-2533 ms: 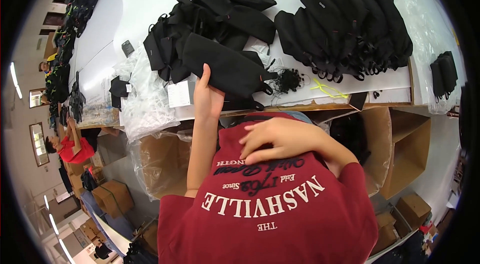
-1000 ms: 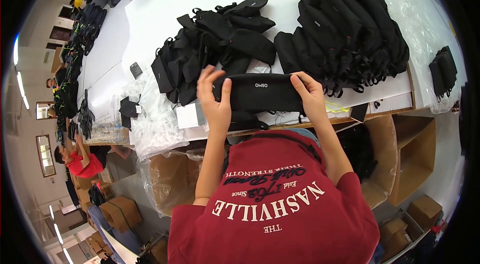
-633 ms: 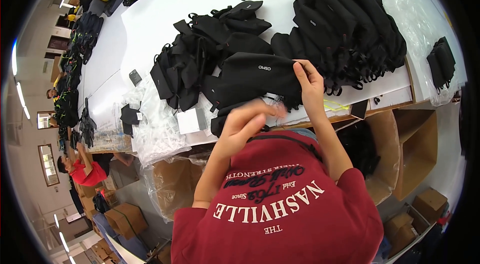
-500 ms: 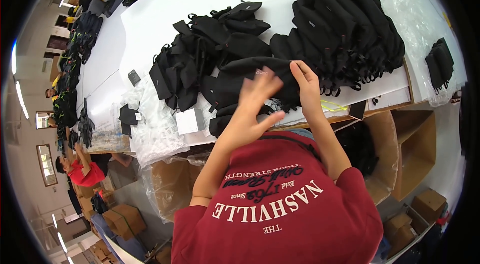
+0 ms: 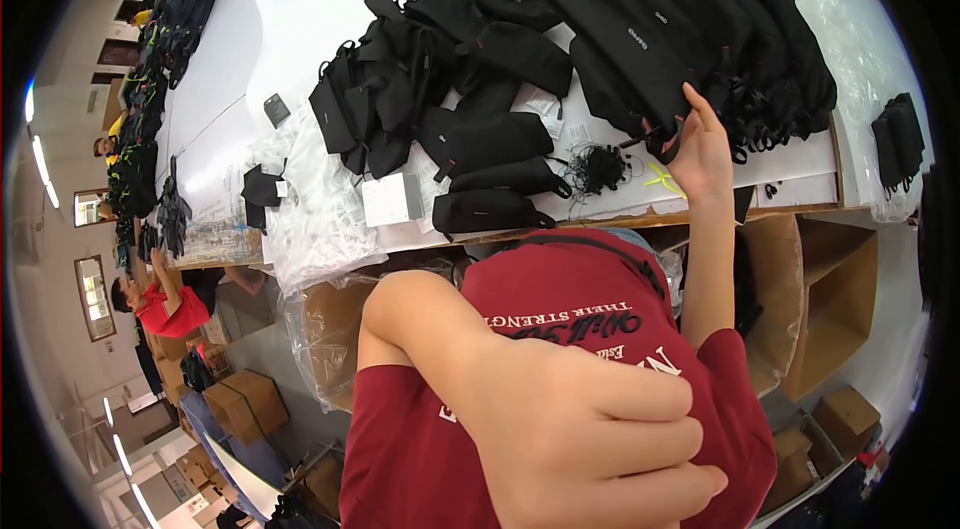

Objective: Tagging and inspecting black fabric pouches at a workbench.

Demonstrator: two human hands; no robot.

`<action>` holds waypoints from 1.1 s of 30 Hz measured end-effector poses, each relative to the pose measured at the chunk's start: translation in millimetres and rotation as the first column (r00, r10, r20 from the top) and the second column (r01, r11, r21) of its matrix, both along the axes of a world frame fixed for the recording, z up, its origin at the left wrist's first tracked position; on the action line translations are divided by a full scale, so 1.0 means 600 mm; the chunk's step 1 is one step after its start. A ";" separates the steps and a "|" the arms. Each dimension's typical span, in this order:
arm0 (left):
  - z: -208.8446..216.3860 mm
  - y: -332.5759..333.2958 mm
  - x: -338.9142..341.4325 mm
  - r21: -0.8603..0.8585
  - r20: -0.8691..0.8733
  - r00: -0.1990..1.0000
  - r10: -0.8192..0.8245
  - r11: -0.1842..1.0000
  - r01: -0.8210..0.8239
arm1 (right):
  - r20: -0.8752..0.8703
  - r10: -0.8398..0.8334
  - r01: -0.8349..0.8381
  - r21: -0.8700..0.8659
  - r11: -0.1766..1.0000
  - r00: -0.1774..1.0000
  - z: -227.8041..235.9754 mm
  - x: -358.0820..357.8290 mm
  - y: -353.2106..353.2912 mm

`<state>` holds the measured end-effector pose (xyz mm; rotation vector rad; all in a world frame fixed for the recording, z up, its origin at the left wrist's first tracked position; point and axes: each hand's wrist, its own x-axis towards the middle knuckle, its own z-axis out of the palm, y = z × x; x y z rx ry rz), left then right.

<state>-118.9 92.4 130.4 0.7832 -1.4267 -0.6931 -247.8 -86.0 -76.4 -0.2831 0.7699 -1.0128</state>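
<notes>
Lower centre, the left hand (image 5: 590, 419) is clenched in a fist; right of centre, the right hand (image 5: 704, 154) grasps the near end of a black pouch (image 5: 628, 47), which slants up-left from it against the dark pile (image 5: 765, 59) at upper right

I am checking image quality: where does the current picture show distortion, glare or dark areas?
Head view: fisheye bends the white table toward the rim; corners go black; a ceiling light glares; the left hand, near the lens, looks oversized.
</notes>
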 end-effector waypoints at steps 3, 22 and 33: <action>0.009 -0.009 0.025 -0.127 0.215 0.975 0.062 0.991 -0.035 | -0.030 -0.109 0.106 -0.094 0.990 0.994 0.030 -0.019 0.002; -0.186 -0.011 0.190 -0.077 0.404 0.784 0.472 0.871 -0.485 | -0.592 -0.703 -0.270 -0.657 0.704 -0.393 0.053 -0.310 -0.336; -0.540 0.108 0.494 0.048 0.865 0.105 0.491 0.127 -0.991 | -0.734 -0.675 -0.328 -0.621 0.712 -0.075 0.026 -0.370 -0.290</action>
